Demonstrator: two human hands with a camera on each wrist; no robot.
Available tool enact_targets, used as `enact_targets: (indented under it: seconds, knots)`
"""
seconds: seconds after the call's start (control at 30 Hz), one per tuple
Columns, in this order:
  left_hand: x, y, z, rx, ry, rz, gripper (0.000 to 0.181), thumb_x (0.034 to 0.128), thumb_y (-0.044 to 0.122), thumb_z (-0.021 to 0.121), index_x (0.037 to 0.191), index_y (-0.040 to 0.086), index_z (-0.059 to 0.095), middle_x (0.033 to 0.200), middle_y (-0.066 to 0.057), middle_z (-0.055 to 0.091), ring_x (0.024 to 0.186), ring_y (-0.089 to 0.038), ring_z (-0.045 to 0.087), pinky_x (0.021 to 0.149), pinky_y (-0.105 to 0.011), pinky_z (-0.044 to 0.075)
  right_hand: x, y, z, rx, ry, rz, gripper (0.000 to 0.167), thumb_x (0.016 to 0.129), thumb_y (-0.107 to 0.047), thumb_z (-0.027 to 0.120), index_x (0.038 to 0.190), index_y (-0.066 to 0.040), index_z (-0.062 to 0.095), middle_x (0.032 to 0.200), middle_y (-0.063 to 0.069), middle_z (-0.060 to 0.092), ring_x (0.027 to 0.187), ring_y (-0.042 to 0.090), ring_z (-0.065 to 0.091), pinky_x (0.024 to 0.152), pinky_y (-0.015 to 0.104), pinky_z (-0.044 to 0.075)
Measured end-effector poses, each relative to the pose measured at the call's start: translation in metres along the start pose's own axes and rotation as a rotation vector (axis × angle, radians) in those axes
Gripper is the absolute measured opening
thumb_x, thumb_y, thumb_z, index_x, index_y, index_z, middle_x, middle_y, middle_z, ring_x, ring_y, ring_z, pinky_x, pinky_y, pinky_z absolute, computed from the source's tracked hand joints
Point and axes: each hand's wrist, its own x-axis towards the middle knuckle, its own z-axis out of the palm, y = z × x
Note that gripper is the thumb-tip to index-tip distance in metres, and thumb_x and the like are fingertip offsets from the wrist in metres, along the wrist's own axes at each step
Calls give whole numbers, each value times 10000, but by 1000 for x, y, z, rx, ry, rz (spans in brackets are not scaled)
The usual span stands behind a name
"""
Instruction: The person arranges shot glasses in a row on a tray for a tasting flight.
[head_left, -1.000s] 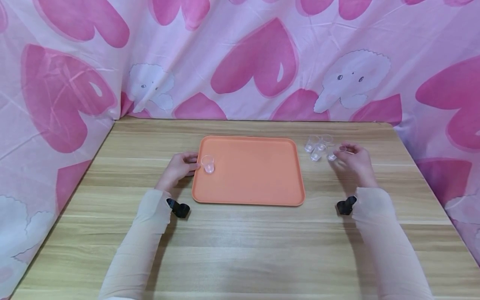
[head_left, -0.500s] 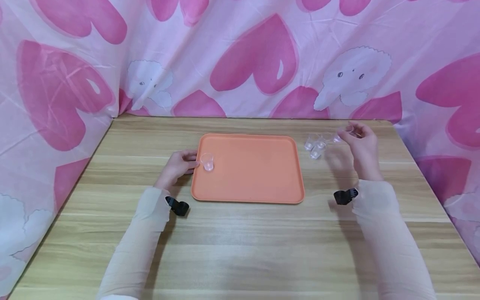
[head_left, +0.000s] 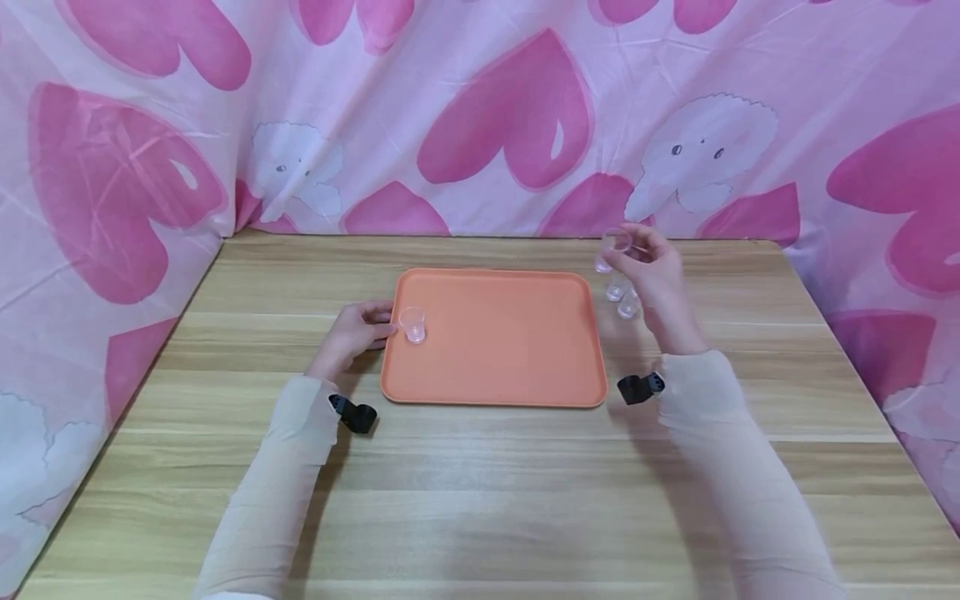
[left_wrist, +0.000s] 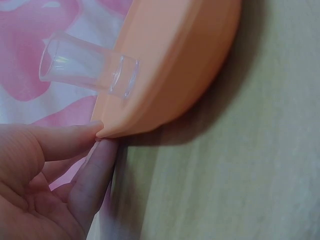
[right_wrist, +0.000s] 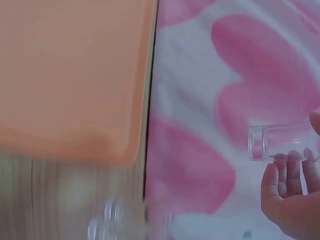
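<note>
The left hand [head_left: 352, 337] pinches the left rim of an orange tray [head_left: 502, 346] between thumb and fingers, as the left wrist view confirms. On the tray, close to that rim, stands a small clear plastic cup [head_left: 413, 327], upright. Over the table's back right part, the right hand [head_left: 660, 279] holds another clear cup [head_left: 611, 246] near its rim, lifted off the surface. Thumb and fingers sit on opposite sides of this cup [right_wrist: 282, 142] in the right wrist view. Below the hand, more clear cups [head_left: 627, 305] stand on the table, partly hidden by it.
The wooden table [head_left: 480, 500] ends at the back against a pink curtain [head_left: 495, 108] with hearts. The other cups stand just beyond the tray's right rim. Each wrist carries a black camera, the right one [head_left: 640, 388] near the tray's right front corner.
The right hand has lifted a cup from the group, first up and back, then left towards the tray. The left hand and the tray have stayed in place.
</note>
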Motion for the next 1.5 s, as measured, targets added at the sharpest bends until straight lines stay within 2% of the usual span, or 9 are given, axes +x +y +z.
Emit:
enact_targets:
  seconds: [0.13,0.33,0.57,0.67,0.83,1.1,1.33,1.5]
  knots:
    - [-1,-1,1,-9,-4,-4,496,963,47,524,1442,31,397,1371,-211,506,1188,-286,551,994,-386,511,-4,0,23,-68,-72,28,276,869,-44,665,1103,-174,602,948,-82,556,898,56,525,723,82,492]
    - [-1,0,1,-12,-4,-4,493,964,56,526,1441,39,403,1376,-208,506,1201,-294,549,999,-386,508,-9,7,57,-147,-161,65,406,880,-39,641,1270,-42,531,981,-60,530,958,67,517,793,112,490]
    - [-2,1,0,-6,-5,-5,499,965,56,525,1447,45,395,1384,-199,503,1212,-301,547,987,-375,514,-19,19,95,-162,-268,103,441,850,-17,662,1272,0,535,1007,3,537,1041,154,539,821,183,508]
    - [-2,1,-1,3,-5,-10,495,967,59,522,1446,46,395,1385,-193,504,1214,-301,550,983,-367,519,-23,26,109,-183,-310,102,454,837,-6,663,1273,22,539,1066,87,540,1102,235,540,843,220,512]
    - [-4,2,0,7,-2,-21,485,973,68,518,1443,51,400,1368,-189,513,1210,-303,556,988,-356,519,-29,36,130,-206,-355,140,468,832,10,668,1282,25,541,1194,187,546,1149,277,553,876,271,534]
    - [-4,2,0,4,-2,-31,493,972,81,525,1448,65,397,1376,-183,508,1224,-299,542,1010,-368,507,-36,50,148,-278,-401,162,468,828,-17,686,1280,-23,564,1263,175,574,1189,294,554,1000,363,495]
    - [-3,1,0,11,0,-47,494,970,98,535,1445,75,404,1378,-172,507,1222,-284,534,1020,-366,501,-39,60,157,-278,-403,164,449,826,-4,676,1263,-17,571,1245,159,584,1149,285,566,893,303,546]
    - [-2,2,0,9,-6,-42,494,972,95,530,1448,70,398,1381,-179,503,1229,-294,533,1021,-369,499,-40,65,161,-279,-400,174,446,815,9,687,1248,-19,584,1235,161,594,1133,285,570,887,293,554]
